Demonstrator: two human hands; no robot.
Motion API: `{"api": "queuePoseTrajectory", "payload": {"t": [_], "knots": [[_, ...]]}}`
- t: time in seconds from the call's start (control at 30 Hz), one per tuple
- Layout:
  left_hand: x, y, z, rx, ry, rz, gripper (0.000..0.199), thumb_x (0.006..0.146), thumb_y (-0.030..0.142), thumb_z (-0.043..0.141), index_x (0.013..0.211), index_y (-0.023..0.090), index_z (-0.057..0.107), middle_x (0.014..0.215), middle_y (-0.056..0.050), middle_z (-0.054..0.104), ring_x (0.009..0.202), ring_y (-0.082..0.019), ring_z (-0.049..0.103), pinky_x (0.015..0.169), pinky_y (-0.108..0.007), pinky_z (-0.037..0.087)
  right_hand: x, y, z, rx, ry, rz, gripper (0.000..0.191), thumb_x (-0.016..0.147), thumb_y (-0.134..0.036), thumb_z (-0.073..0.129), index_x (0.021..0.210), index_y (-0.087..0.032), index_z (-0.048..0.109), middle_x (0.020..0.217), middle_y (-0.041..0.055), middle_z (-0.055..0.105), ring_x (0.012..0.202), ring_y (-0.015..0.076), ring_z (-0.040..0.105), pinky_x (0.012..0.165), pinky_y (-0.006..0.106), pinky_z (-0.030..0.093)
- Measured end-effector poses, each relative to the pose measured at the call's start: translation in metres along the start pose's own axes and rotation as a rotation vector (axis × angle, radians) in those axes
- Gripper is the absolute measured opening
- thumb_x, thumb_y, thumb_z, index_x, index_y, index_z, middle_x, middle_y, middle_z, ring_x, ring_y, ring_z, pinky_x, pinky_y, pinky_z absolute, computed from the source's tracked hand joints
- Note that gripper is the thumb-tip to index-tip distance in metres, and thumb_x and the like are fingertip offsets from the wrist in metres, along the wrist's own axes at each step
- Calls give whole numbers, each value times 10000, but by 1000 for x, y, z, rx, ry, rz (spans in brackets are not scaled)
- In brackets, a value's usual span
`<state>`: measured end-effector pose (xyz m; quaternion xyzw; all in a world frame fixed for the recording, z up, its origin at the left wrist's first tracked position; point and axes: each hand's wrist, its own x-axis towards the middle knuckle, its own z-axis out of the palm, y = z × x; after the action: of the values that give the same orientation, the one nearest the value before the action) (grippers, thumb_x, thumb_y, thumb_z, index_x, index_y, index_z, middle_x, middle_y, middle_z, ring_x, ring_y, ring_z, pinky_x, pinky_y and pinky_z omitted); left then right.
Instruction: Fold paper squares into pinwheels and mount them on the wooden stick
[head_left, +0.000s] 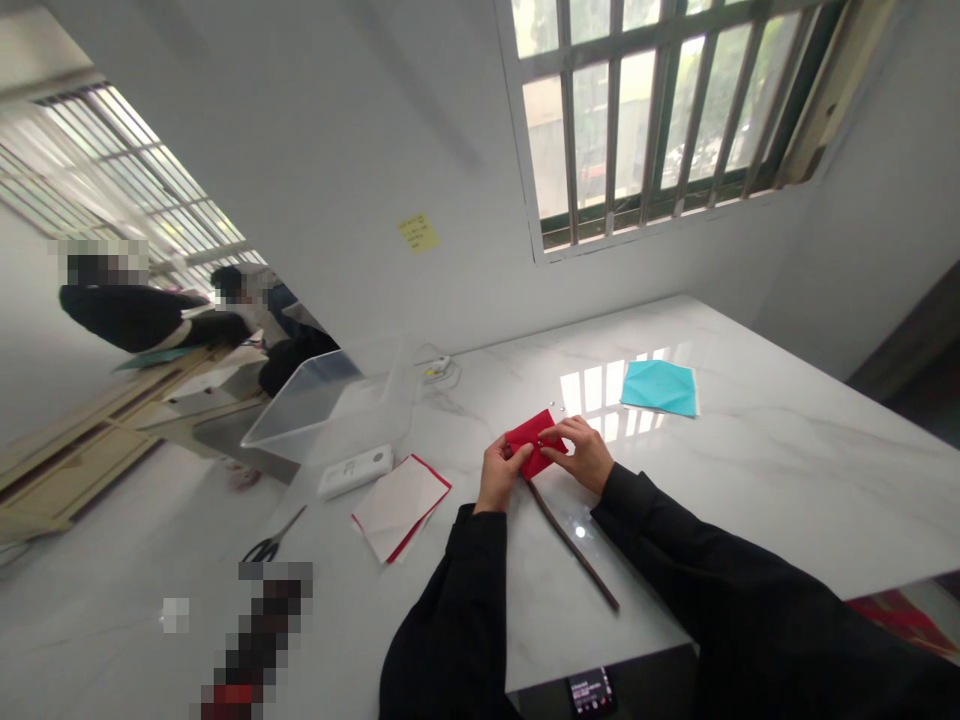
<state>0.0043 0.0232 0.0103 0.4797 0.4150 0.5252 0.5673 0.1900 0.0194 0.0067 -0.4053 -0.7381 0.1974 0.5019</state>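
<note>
my left hand (498,476) grasps the near edge of the folded red paper (534,444), held just above the dark rod (570,545); my right hand (579,455) pinches its far corner. caution: uneven finger pressure may crease or tear the paper; a slipped grip may drop it.

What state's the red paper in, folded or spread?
Folded: the red paper is a small layered packet, pinched between the left hand and right hand.
</note>
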Motion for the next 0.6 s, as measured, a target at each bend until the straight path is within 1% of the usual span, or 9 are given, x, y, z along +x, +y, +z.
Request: {"api": "queuePoseTrajectory", "payload": {"t": [0.33,0.47,0.6], "knots": [[0,0,-1,30,-14,8,436,689,379,854,1027,145,708,977,-95,775,833,-222,730,829,-369,565,1,-2,-1,-10,-13,0,76,871,-253,722,939,-272,751,896,56,714,901,253,584,854,409,496],[-1,1,1,28,-27,0,430,700,371,848,1030,138,700,949,-87,776,817,-212,725,801,-346,567,1,-4,-2,-38,-12,-28,113,863,-252,727,975,-267,735,931,60,705,921,252,584,848,394,501],[-1,2,3,23,-20,7,408,706,359,845,1018,137,704,953,-84,776,811,-200,719,796,-331,566,2,-7,-2,-62,-31,-39,86,885,-224,688,951,-265,725,930,58,701,912,236,598,839,369,494]]}}
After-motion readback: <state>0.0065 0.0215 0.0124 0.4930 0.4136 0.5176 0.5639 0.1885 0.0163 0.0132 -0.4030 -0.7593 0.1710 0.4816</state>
